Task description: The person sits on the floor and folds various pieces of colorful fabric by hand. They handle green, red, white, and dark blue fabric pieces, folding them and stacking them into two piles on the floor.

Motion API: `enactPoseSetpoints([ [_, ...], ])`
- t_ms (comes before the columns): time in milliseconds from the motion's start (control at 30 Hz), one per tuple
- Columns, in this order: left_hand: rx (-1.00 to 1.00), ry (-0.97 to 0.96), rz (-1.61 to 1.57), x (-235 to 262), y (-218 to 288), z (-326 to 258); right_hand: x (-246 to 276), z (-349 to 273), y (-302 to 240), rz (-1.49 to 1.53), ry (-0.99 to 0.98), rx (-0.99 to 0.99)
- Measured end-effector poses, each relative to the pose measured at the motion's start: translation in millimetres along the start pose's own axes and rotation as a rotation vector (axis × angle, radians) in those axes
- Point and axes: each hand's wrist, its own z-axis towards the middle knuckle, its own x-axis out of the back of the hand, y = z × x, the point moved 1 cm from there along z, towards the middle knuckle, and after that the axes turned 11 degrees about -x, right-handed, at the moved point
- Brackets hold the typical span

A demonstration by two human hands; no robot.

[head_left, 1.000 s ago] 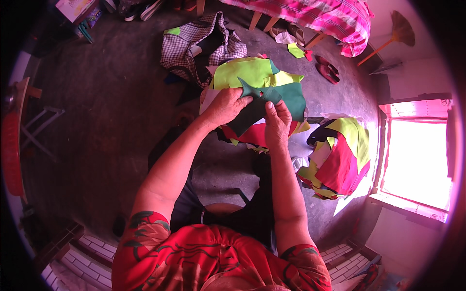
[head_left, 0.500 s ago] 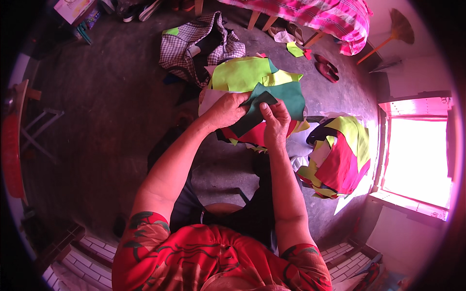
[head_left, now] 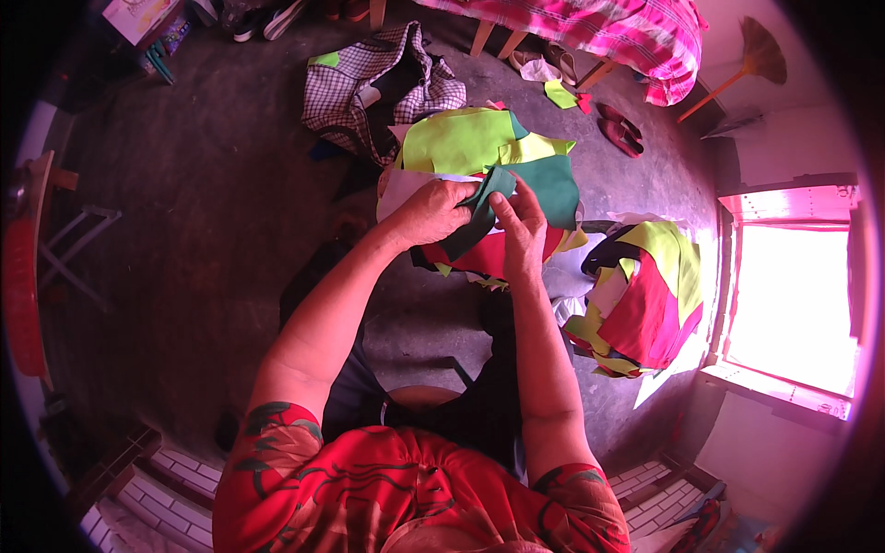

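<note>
- Both hands pinch a dark green fabric strip (head_left: 479, 217): left hand (head_left: 431, 212) closed on its lower part, right hand (head_left: 521, 226) fingertips clamped near its top.
- Forearms reach up from six o'clock, meeting at centre.
- Strip's long axis runs from seven to one o'clock, above a stack of coloured fabric pieces (head_left: 461, 143).

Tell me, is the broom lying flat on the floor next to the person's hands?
No. The broom leans by the wall in the far right corner, well away from the left hand and right hand, which hold a green cloth piece.
</note>
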Motion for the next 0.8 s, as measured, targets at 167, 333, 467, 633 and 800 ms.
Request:
enactPoseSetpoints([
  [167,0.035,-0.044,-0.007,2,-1,1,1,3,7,0.112,-0.099,0.016],
  [333,0.135,-0.064,-0.037,3,1,-1,-5,1,0,0.196,-0.082,0.267],
  [467,0.152,-0.073,0.117,1,-6,-1,18,8,2,0.295,-0.153,0.301],
  [633,0.172,-0.033,0.395,-4,-18,-7,34,4,-13,0.438,-0.066,0.343],
  [800,0.156,0.076,0.475,-4,-26,-9,56,-23,-35,0.468,-0.029,0.541],
])
